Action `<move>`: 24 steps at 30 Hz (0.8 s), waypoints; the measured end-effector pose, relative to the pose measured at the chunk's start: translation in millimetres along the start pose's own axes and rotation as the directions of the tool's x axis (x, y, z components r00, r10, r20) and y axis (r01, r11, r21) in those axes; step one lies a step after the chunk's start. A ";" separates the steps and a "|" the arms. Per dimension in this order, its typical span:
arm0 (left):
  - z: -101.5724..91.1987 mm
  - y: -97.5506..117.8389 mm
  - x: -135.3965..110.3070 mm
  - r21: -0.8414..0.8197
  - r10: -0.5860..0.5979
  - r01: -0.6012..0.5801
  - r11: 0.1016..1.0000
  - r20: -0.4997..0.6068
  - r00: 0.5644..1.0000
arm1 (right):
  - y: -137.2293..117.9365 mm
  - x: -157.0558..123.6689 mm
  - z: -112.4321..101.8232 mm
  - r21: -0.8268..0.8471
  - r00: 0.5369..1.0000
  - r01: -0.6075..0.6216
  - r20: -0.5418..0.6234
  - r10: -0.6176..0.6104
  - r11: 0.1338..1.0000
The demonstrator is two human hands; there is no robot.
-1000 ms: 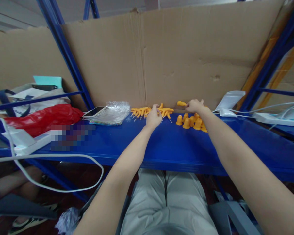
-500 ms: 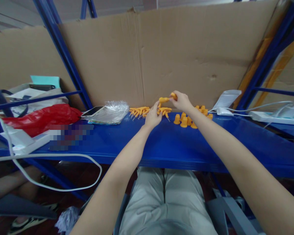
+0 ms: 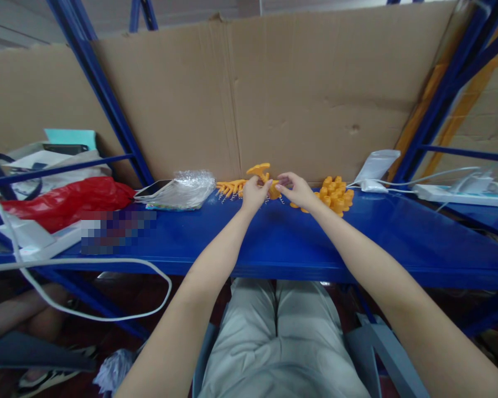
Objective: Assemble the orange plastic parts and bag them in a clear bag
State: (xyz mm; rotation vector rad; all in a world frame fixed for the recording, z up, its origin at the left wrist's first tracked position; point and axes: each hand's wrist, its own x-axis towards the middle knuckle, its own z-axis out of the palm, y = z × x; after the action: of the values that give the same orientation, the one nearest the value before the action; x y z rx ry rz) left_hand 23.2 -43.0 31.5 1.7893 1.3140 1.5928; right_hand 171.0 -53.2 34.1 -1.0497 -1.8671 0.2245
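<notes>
Holds one orange peg up just above the far side of the blue shelf, in the middle. Pinches it in the left hand, fingers closed tight. Pinches one orange cap in the right hand, fingertips pressed together, cap touching the peg. Shows one row of pegs just left and one bunch of caps just right, too close together to count. Further left: one phone, one shiny plastic bag, one red bag. Far behind: one big cardboard wall.
</notes>
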 end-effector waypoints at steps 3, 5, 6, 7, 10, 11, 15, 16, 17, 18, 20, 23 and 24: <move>1.4 0.8 0.8 -0.200 -0.173 0.169 0.965 -0.001 0.985 | 7.4 -5.0 5.1 -0.011 0.996 -0.011 0.085 0.012 1.000; 1.3 0.8 0.8 -0.269 -0.237 0.231 0.935 0.011 0.971 | 9.5 -7.7 9.9 -0.022 0.993 -0.001 0.116 0.003 1.000; 1.0 0.6 0.8 -0.289 -0.259 0.252 0.924 0.016 0.966 | 9.9 -8.8 12.2 -0.032 0.992 0.011 0.126 -0.007 0.999; 0.6 0.3 0.8 -0.300 -0.274 0.267 0.916 0.022 0.962 | 10.1 -9.7 14.1 -0.047 0.991 0.022 0.134 -0.016 0.999; -0.9 -1.2 0.6 -0.264 -0.264 0.269 0.926 0.055 0.963 | 10.1 -10.9 15.9 -0.095 0.989 0.023 0.149 -0.009 0.995; -1.5 -1.7 0.3 -0.220 -0.232 0.241 0.945 0.066 0.970 | 10.0 -10.6 15.1 -0.103 0.990 0.008 0.143 0.007 0.995; -4.3 -2.5 -2.6 0.126 0.029 -0.037 0.991 0.070 0.997 | 11.0 -7.3 6.5 -0.090 0.993 -0.114 0.024 0.117 0.989; -5.3 -2.4 -3.6 0.215 0.096 -0.109 0.970 0.068 0.993 | 11.6 -6.3 3.8 -0.084 0.990 -0.140 -0.013 0.139 0.987; -6.4 -2.4 -4.5 0.287 0.150 -0.163 0.944 0.066 0.986 | 12.2 -5.3 1.2 -0.078 0.986 -0.160 -0.049 0.156 0.984; -7.6 -2.5 -5.2 0.338 0.187 -0.197 0.920 0.063 0.980 | 12.7 -4.3 -1.4 -0.070 0.983 -0.173 -0.081 0.168 0.982; -10.4 -3.7 -5.8 0.386 0.220 -0.226 0.894 0.060 0.974 | 13.0 -2.7 -5.7 -0.041 0.976 -0.178 -0.133 0.172 0.983; -13.2 -7.7 -5.1 0.382 0.226 -0.258 0.887 0.128 0.966 | 11.0 -1.4 -10.4 0.010 0.970 -0.163 -0.179 0.163 0.987; -13.1 -9.0 -4.6 0.372 0.223 -0.272 0.887 0.171 0.960 | 9.9 -1.3 -11.6 0.017 0.969 -0.160 -0.190 0.160 0.987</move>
State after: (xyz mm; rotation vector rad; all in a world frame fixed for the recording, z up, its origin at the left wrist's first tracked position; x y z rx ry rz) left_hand 8.2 -46.2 25.3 2.3434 1.4730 1.3780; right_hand 186.1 -51.2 34.0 -1.1799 -1.6120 0.2114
